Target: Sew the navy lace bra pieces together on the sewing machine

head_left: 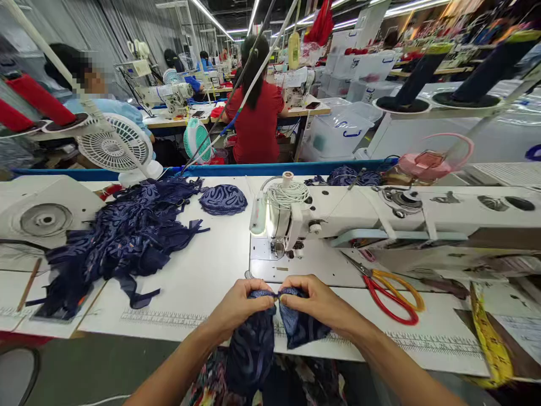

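Both of my hands pinch a navy patterned fabric piece (252, 344) in front of the sewing machine (296, 220), over the table's front edge. My left hand (243, 304) grips the part that hangs down toward my lap. With thumb and fingers closed, my right hand (313, 301) holds the other part, which drapes over the printed ruler. A narrow strip joins the two parts between my fingertips. The machine's needle area lies just beyond my hands, lit by a small lamp. A rounded navy cup-shaped piece (223, 199) rests left of the machine head.
A heap of navy fabric pieces (139, 231) covers the table's left side. Scissors (389, 290) with red and orange handles lie right of my hands, and a yellow measuring tape (488, 338) hangs at the right edge. A white fan (116, 144) stands behind the heap. Co-workers sit ahead.
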Demonstrator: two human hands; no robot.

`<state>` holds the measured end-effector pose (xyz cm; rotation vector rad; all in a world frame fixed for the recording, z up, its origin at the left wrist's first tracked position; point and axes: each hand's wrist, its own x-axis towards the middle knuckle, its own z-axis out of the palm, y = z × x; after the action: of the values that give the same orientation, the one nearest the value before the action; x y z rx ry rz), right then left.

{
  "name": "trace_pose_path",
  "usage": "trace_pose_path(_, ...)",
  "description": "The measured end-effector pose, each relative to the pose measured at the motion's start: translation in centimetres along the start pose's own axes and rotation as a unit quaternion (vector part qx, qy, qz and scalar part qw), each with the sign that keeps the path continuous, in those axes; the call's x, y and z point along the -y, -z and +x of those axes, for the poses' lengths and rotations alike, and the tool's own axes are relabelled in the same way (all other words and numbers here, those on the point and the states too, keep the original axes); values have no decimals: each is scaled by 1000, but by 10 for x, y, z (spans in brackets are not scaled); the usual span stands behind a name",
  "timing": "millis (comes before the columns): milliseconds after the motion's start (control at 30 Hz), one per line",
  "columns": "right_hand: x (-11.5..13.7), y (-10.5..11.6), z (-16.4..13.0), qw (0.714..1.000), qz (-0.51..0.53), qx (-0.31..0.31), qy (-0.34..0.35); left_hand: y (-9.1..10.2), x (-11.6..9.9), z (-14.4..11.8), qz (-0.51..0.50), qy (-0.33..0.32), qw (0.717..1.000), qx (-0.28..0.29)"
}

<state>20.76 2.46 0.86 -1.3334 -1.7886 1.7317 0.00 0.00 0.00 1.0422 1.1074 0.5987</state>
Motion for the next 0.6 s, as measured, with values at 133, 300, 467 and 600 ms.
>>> trace_pose_path(133, -5, -2, 1, 1000, -6, -13, 8, 1, -2, 2, 53, -61, 996, -38)
trace_pose_path(300, -7, -2, 1, 1000, 4, -16, 12, -2, 0, 1, 95, -71, 991, -63)
trace_pose_path(467, -6, -2, 0, 1000, 22, -4, -6, -5, -1, 1, 107, -64, 990, -71)
trace_pose_path(600, -6, -2, 0, 1000, 14, -8, -5, -5, 0, 3, 100, -62, 990, -74)
